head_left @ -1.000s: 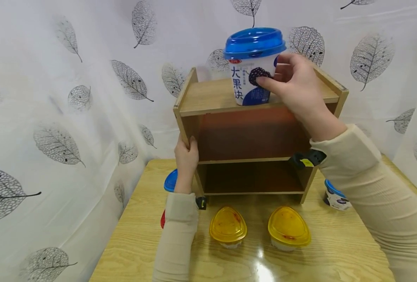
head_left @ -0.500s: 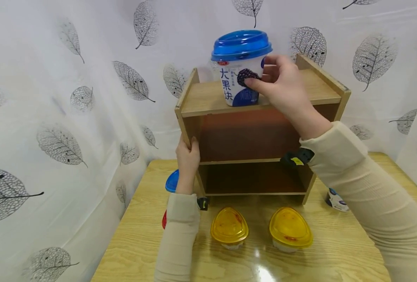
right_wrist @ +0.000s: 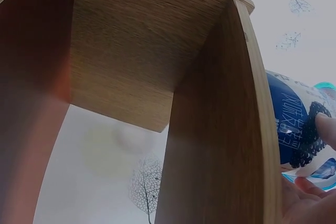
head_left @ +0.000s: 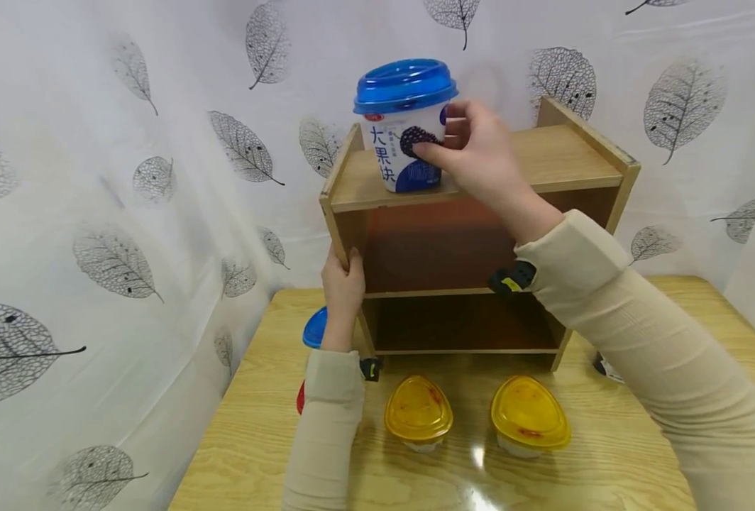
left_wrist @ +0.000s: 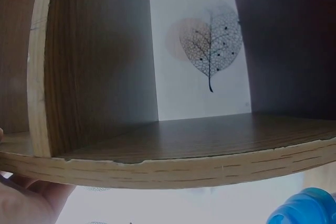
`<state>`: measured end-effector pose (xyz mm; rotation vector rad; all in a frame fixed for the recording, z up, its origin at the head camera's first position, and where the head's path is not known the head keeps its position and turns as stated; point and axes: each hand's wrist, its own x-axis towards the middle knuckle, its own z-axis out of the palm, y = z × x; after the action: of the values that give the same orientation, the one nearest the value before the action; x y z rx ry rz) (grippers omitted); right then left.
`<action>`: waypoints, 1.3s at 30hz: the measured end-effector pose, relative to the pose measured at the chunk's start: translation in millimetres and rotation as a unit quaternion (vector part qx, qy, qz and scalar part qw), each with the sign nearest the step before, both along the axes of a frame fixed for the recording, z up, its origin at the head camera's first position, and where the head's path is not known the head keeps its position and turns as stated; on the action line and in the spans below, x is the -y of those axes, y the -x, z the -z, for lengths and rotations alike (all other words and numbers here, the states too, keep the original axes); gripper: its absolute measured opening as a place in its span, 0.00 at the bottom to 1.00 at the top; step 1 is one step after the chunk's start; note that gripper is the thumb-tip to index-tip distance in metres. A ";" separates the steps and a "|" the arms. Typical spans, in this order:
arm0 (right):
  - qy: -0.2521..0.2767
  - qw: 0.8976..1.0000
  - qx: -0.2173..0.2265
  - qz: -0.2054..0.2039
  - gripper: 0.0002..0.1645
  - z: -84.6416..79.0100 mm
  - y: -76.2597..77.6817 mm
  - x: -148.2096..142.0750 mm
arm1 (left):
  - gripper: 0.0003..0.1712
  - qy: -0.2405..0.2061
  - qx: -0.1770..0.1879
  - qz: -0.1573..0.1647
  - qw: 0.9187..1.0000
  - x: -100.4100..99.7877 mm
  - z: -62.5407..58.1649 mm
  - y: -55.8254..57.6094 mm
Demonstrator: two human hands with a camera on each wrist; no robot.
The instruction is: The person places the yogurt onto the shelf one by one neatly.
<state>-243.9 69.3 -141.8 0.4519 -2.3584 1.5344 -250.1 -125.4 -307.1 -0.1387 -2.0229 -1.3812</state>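
Note:
A small wooden shelf [head_left: 531, 186] stands on the table, tilted slightly in the head view. My left hand [head_left: 344, 287] grips the edge of its left side panel, thumb on the inner face; the left wrist view shows part of that hand [left_wrist: 29, 200] below the panel. In my right hand [head_left: 482, 152] is a white yogurt cup [head_left: 387, 152] with a blue lid and a blackberry picture, held upright by thumb and fingers. Its base overlaps the front left of the shelf's top board. From the right wrist, the cup [right_wrist: 286, 119] shows just beyond that board.
Two yellow-lidded cups [head_left: 419, 410] stand on the table [head_left: 237, 454] before the shelf. Left of it, a blue lid [head_left: 314, 328] and a red lid [head_left: 300, 399] are partly hidden by my left arm. Another cup [head_left: 609, 369] peeks out behind my right sleeve.
My right hand has carried the yogurt cup leftward along the shelf top and slightly down. My left hand keeps its hold on the side panel.

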 end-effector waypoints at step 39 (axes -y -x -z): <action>0.029 0.999 0.002 -0.024 0.35 7.5 3.7 13.9 | 0.16 -0.003 -0.001 0.000 1.000 -0.4 -0.9 -1.8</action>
<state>-247.6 55.4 -149.3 0.4964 -2.3151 1.6223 -248.3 -125.0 -306.2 -0.1376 -2.0162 -1.3865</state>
